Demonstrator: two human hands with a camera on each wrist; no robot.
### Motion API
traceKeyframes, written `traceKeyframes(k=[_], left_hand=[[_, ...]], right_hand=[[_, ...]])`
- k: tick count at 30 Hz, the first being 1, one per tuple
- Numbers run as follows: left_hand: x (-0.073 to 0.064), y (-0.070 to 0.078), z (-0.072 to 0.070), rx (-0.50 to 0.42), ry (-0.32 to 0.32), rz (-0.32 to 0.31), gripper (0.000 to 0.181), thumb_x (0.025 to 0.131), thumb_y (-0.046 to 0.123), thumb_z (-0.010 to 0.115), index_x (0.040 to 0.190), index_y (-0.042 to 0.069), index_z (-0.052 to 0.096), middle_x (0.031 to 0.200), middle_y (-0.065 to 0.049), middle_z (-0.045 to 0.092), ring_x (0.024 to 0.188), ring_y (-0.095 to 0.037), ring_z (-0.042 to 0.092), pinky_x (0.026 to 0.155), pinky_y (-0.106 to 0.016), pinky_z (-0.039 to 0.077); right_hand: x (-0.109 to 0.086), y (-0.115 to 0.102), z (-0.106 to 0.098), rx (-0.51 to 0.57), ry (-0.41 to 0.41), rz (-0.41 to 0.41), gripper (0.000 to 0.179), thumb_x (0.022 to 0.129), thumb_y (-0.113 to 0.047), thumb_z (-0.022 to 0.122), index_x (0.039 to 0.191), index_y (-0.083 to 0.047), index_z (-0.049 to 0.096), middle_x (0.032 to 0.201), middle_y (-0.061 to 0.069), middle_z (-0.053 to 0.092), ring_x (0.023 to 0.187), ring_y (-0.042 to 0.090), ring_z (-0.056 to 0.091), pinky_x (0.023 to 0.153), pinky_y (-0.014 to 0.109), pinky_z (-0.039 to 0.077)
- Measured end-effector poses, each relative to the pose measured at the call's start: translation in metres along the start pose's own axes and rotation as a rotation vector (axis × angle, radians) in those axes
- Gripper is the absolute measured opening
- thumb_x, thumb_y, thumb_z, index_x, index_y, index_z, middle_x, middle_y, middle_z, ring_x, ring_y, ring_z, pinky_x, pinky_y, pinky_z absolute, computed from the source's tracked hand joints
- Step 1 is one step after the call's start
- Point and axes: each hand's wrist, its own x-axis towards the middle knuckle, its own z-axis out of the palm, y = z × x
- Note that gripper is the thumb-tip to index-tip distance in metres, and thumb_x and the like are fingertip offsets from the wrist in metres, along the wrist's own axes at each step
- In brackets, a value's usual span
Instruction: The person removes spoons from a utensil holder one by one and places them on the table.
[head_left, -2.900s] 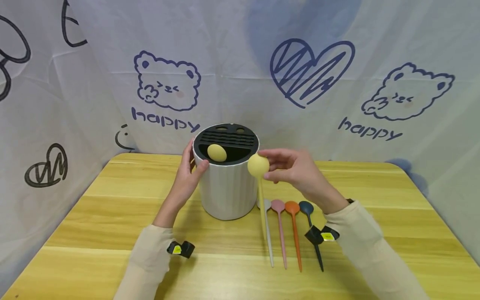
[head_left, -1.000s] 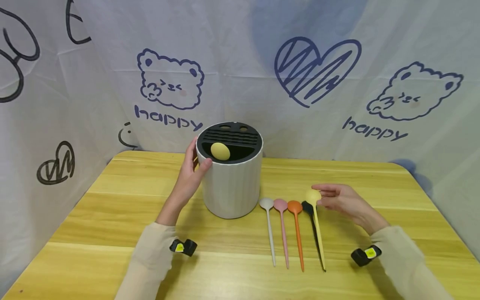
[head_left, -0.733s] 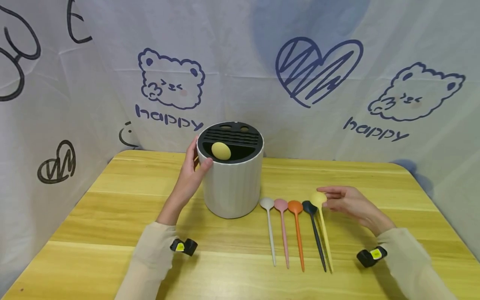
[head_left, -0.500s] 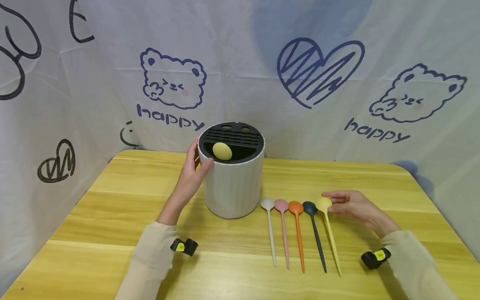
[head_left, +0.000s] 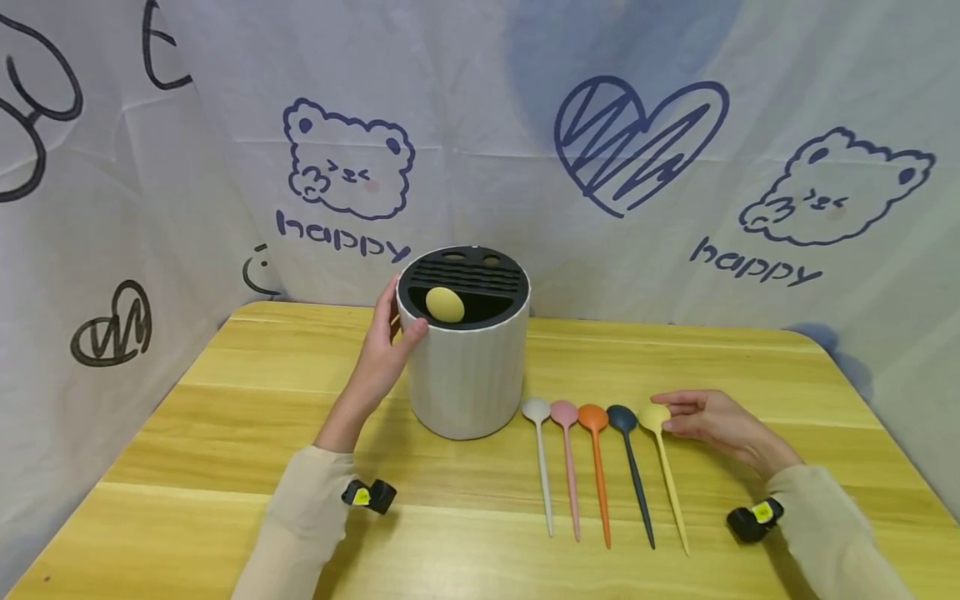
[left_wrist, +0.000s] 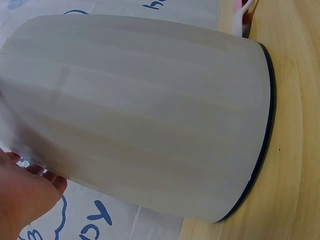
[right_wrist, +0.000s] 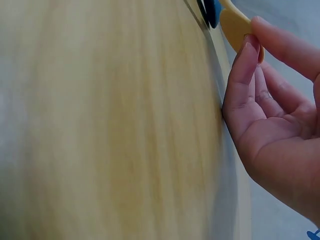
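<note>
A ribbed white utensil holder [head_left: 468, 383] with a black slotted lid [head_left: 465, 275] stands upright on the table. My left hand [head_left: 377, 367] grips its left side near the rim, thumb in front and fingers behind. Out of the lid's front opening pokes a yellow oval spoon head [head_left: 445, 305], its handle hidden inside. At right, my right hand [head_left: 723, 427] pinches the bowl edge of a yellow spoon [head_left: 654, 418] between thumb and fingers. In the right wrist view that spoon's bowl [right_wrist: 234, 30] sits between the thumb and a fingertip.
Left of the yellow spoon lie a dark blue spoon [head_left: 622, 418], an orange spoon [head_left: 593, 417], a pink spoon [head_left: 564, 413] and a white spoon [head_left: 536, 409], side by side. A printed cloth [head_left: 487, 192] hangs behind the wooden table [head_left: 225, 467].
My right hand has carried the yellow spoon from beside the holder's rim rightward and down to the right end of the spoon row. The left hand has kept its grip on the holder.
</note>
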Motion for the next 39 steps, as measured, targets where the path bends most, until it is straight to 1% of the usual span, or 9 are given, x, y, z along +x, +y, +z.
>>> traceKeyframes(k=[8, 12, 17, 21, 27, 29, 34, 39], left_hand=[[0.001, 0.000, 0.000, 0.004, 0.001, 0.001, 0.103, 0.083, 0.069, 0.055, 0.155, 0.007, 0.014, 0.159, -0.009, 0.015, 0.144, -0.027, 0.017, 0.115, -0.048, 0.016], [0.001, 0.001, 0.000, 0.004, 0.003, -0.001, 0.105, 0.082, 0.071, 0.055, 0.155, 0.007, 0.014, 0.159, -0.009, 0.016, 0.144, -0.027, 0.017, 0.115, -0.048, 0.016], [0.002, 0.001, -0.001, 0.002, 0.004, -0.002, 0.103, 0.083, 0.070, 0.056, 0.155, 0.008, 0.015, 0.159, -0.009, 0.016, 0.144, -0.027, 0.017, 0.115, -0.048, 0.016], [0.002, 0.000, -0.001, -0.002, 0.001, -0.004, 0.103, 0.083, 0.070, 0.055, 0.155, 0.007, 0.014, 0.159, -0.009, 0.016, 0.144, -0.027, 0.017, 0.115, -0.048, 0.015], [0.002, 0.000, -0.001, -0.003, -0.001, -0.003, 0.103, 0.084, 0.069, 0.055, 0.155, 0.007, 0.014, 0.159, -0.009, 0.016, 0.144, -0.027, 0.017, 0.115, -0.048, 0.015], [0.002, 0.000, -0.002, -0.003, -0.002, -0.005, 0.102, 0.084, 0.069, 0.055, 0.155, 0.008, 0.014, 0.159, -0.009, 0.015, 0.144, -0.027, 0.017, 0.115, -0.048, 0.015], [0.003, 0.000, -0.002, 0.001, -0.001, -0.012, 0.102, 0.084, 0.069, 0.055, 0.155, 0.008, 0.014, 0.159, -0.008, 0.015, 0.144, -0.027, 0.017, 0.115, -0.048, 0.015], [0.004, 0.000, -0.001, 0.008, -0.001, -0.015, 0.102, 0.083, 0.070, 0.055, 0.155, 0.010, 0.014, 0.159, -0.008, 0.015, 0.144, -0.027, 0.017, 0.115, -0.048, 0.015]], right_hand=[[0.002, 0.000, 0.001, -0.015, 0.013, 0.021, 0.057, 0.088, 0.003, 0.066, 0.136, 0.018, 0.038, 0.099, 0.006, 0.062, 0.088, 0.012, 0.064, 0.081, 0.030, 0.054], [0.003, 0.000, 0.003, -0.044, 0.018, 0.020, 0.058, 0.088, 0.002, 0.066, 0.136, 0.019, 0.038, 0.100, 0.006, 0.061, 0.088, 0.012, 0.063, 0.080, 0.030, 0.054], [0.003, 0.000, 0.004, -0.120, 0.047, 0.017, 0.057, 0.089, -0.002, 0.068, 0.136, 0.017, 0.041, 0.109, 0.010, 0.061, 0.091, 0.012, 0.062, 0.081, 0.030, 0.054], [0.002, -0.001, 0.006, -0.181, 0.073, 0.000, 0.056, 0.088, -0.007, 0.069, 0.133, 0.015, 0.045, 0.116, 0.014, 0.060, 0.093, 0.011, 0.061, 0.080, 0.030, 0.054], [-0.002, -0.004, 0.009, -0.226, 0.104, -0.021, 0.052, 0.087, -0.007, 0.071, 0.129, 0.016, 0.050, 0.108, 0.011, 0.065, 0.089, 0.011, 0.062, 0.077, 0.028, 0.055], [-0.003, -0.005, 0.010, -0.243, 0.112, -0.025, 0.052, 0.087, -0.008, 0.072, 0.128, 0.015, 0.051, 0.108, 0.011, 0.065, 0.090, 0.011, 0.062, 0.076, 0.028, 0.055], [-0.005, -0.006, 0.010, -0.303, 0.150, -0.038, 0.054, 0.086, -0.012, 0.073, 0.130, 0.011, 0.052, 0.116, 0.019, 0.061, 0.095, 0.013, 0.059, 0.078, 0.027, 0.054], [-0.004, -0.006, 0.012, -0.316, 0.191, -0.047, 0.054, 0.088, -0.012, 0.072, 0.132, 0.010, 0.051, 0.128, 0.024, 0.056, 0.096, 0.008, 0.059, 0.077, 0.027, 0.054]])
